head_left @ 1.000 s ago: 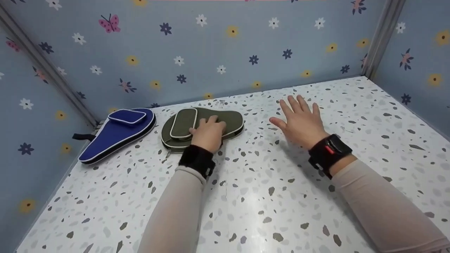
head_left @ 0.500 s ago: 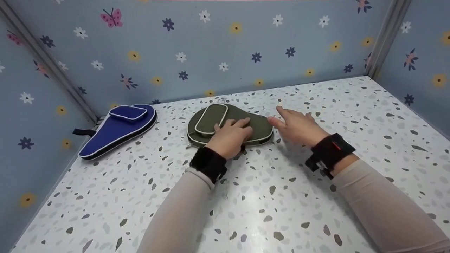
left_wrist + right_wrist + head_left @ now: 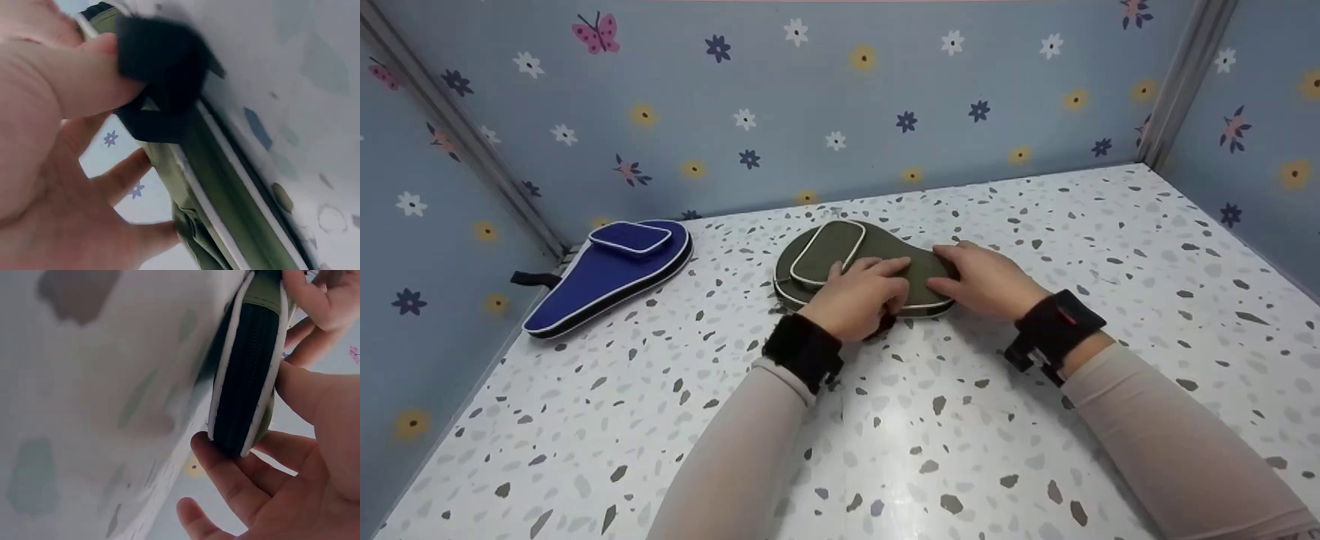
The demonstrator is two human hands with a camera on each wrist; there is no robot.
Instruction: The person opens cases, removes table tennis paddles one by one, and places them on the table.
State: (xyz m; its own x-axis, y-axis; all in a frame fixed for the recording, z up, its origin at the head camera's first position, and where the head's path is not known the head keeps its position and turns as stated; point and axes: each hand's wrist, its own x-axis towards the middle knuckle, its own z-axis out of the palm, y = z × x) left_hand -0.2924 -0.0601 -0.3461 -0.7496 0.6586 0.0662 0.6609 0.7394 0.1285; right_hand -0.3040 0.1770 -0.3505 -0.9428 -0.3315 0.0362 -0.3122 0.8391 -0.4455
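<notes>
An olive-green table tennis paddle case [image 3: 889,244] with white piping lies flat on the speckled table, its narrow end toward the right. My left hand [image 3: 859,300] holds it at the near edge, fingertips on the top face. In the left wrist view, the thumb is at a black strap loop [image 3: 163,79] on the case's side. My right hand [image 3: 994,281] grips the narrow end, thumb on top and fingers around the tip. A black zip [image 3: 247,377] along that end shows in the right wrist view.
A blue paddle case [image 3: 611,277] with a black wrist strap [image 3: 535,279] lies at the left, near the corner. Flower-printed panels [image 3: 840,90] enclose the back and both sides of the white speckled table [image 3: 930,450].
The green case has slid to the right along with my left hand. My right hand has come down from its spread pose above the table and taken hold of the case's narrow end.
</notes>
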